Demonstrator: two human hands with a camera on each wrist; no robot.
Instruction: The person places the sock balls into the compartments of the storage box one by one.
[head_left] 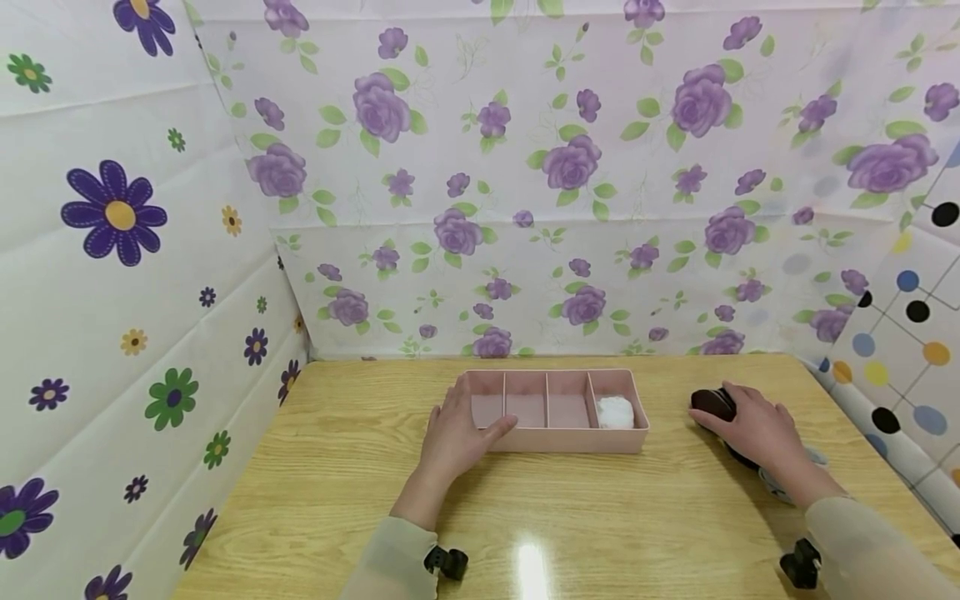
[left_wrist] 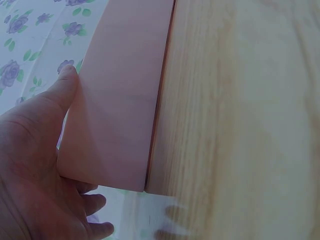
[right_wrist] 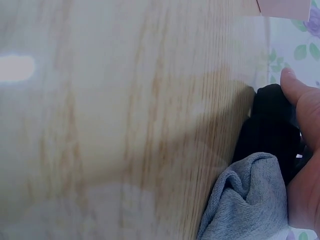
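A pink divided box (head_left: 567,440) sits toward the back of the table. My left hand (head_left: 457,433) rests at its left end, thumb over the front rim and fingers along the end wall. In the left wrist view, the thumb lies on the box (left_wrist: 115,100) rim and the fingertips stick out past its end. A white cloth bundle (head_left: 616,412) occupies the rightmost compartment. To the right of the box, my right hand (head_left: 761,425) holds a dark rolled sock (head_left: 712,403) between thumb and fingers. Black cloth (right_wrist: 267,142) and a grey folded sock (right_wrist: 250,200) lie by its palm.
The wooden table (head_left: 570,517) reflects a bright light near its front. A flowered sheet (head_left: 525,250) hangs behind the table, with patterned sheets at left (head_left: 112,333) and right (head_left: 900,375).
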